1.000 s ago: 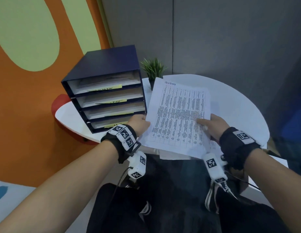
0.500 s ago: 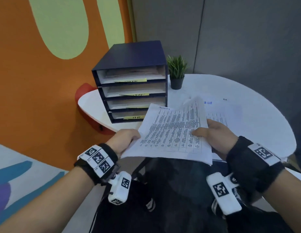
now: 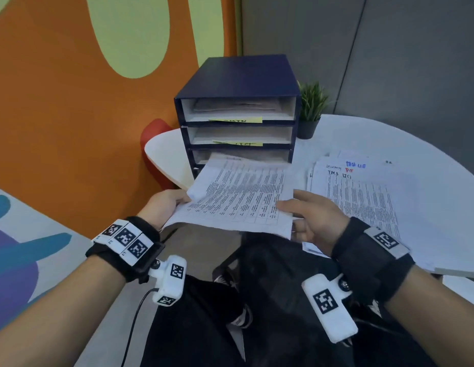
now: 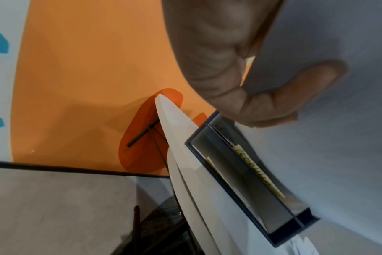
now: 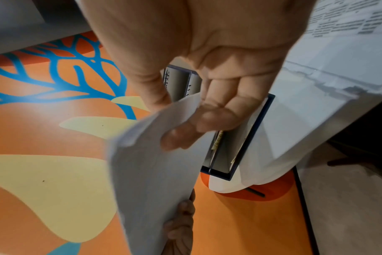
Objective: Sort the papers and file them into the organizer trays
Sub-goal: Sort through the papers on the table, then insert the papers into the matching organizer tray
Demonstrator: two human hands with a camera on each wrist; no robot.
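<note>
Both hands hold one printed sheet (image 3: 241, 197) in front of the dark blue organizer (image 3: 238, 112). The left hand (image 3: 163, 207) pinches its near-left edge, fingers curled under. The right hand (image 3: 312, 221) grips the near-right corner, thumb on top and fingers beneath. The sheet's far edge reaches the mouth of the third tray from the top. The organizer stands at the left of the white counter (image 3: 389, 139), a stack of papers (image 3: 360, 197) lying to its right, a small potted plant (image 3: 311, 109) just behind.
</note>
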